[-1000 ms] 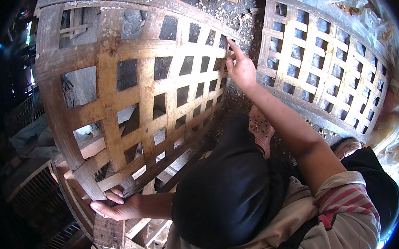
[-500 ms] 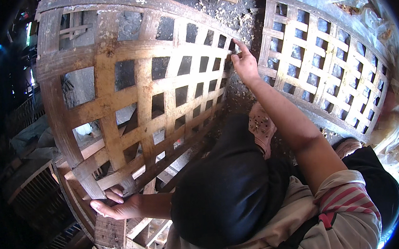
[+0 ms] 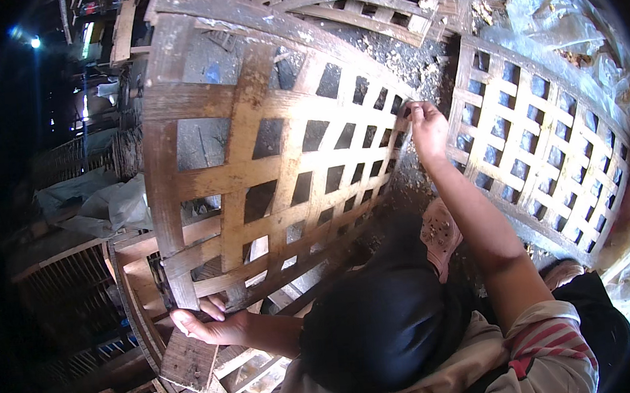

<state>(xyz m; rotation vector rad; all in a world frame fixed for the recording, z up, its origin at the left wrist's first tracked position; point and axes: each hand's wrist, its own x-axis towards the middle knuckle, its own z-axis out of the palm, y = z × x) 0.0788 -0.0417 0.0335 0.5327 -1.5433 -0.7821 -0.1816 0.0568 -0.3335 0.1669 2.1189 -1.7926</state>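
Observation:
A woven bamboo lattice panel (image 3: 284, 166) stands tilted on edge in front of me, a wooden strip along its far edge. My left hand (image 3: 211, 326) is closed round its lower left corner, with the thumb outside and the fingertips showing at the edge. At the panel's right edge, my right hand (image 3: 429, 131) pinches the rim between thumb and bent fingers. A second lattice panel (image 3: 538, 152) lies to the right on a sheet of clear plastic.
More lattice pieces (image 3: 382, 13) lie at the far side. Crumpled clear plastic (image 3: 555, 19) runs along the right. Below my left hand are a wooden block (image 3: 188, 360) and slatted wood. My foot in a pink clog (image 3: 440, 235) stands on the littered floor.
The view has shifted, so both panels appear farther right and lower. My right hand's outstretched index finger has bent in, and the hand now grips the panel's edge. My left hand keeps its hold.

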